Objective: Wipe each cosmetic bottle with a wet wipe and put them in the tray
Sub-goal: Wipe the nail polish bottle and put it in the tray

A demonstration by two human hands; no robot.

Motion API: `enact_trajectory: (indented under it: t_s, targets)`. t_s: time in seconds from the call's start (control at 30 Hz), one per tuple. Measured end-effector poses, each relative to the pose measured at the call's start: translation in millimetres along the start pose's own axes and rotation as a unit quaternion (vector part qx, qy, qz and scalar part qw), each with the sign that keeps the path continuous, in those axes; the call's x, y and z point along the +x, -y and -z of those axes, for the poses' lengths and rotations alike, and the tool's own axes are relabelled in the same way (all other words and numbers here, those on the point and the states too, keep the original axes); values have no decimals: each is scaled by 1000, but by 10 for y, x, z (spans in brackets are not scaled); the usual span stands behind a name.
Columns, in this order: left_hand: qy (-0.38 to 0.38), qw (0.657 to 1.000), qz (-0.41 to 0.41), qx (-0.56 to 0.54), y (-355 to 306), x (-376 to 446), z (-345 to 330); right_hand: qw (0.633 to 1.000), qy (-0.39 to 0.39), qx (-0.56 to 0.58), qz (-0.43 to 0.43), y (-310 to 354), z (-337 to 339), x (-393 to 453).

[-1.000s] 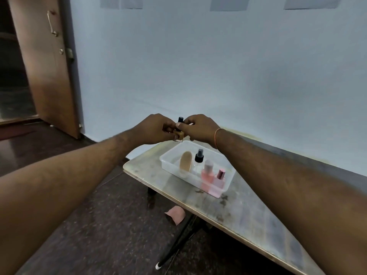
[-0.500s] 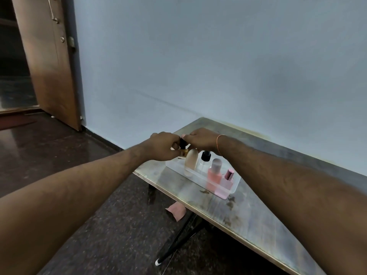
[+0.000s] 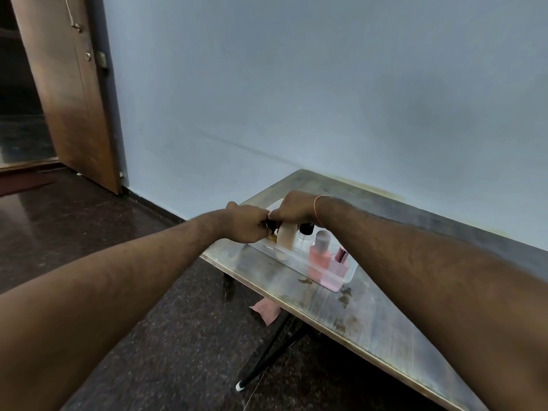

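Note:
A clear plastic tray point(image 3: 348, 275) sits on the table. In it stand a beige tube point(image 3: 286, 235), a clear bottle with a black cap point(image 3: 306, 229), a pink bottle point(image 3: 320, 252) and a pale pink bottle with a dark pink cap point(image 3: 339, 262). Both hands meet at the tray's left end. My left hand point(image 3: 247, 222) and my right hand point(image 3: 292, 207) pinch a small amber bottle with a black cap point(image 3: 271, 234), mostly hidden between the fingers. A bit of white shows at my right fingertips; I cannot tell whether it is a wipe.
The worn metal-topped table point(image 3: 370, 315) stands against a pale blue wall. A pink scrap point(image 3: 267, 311) lies on the dark stone floor beside the black table legs point(image 3: 267, 354). A wooden door point(image 3: 71, 84) stands open at the left.
Both hands have come down together with the small amber bottle, from above the tray to its left end. The camera has tilted, so the table sits lower in view.

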State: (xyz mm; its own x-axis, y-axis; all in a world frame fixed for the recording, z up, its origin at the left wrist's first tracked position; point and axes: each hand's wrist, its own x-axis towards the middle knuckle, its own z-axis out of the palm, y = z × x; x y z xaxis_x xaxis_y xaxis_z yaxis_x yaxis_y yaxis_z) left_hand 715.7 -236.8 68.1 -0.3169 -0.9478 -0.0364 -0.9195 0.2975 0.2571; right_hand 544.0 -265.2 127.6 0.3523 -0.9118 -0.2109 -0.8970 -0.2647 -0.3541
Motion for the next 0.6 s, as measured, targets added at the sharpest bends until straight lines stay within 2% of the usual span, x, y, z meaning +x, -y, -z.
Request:
enact_trajectory:
  t_s: [0.33, 0.47, 0.6]
  targets:
    - [1, 1000, 1, 15, -17, -58, 75, 1000, -8, -12, 15, 32, 12, -32]
    - [-42, 999, 1, 22, -35, -147, 198, 998, -34, -11, 42, 35, 101, -123]
    - [-116, 992, -4, 49, -158, -228, 314, 993, -81, -9, 81, 2, 212, -339]
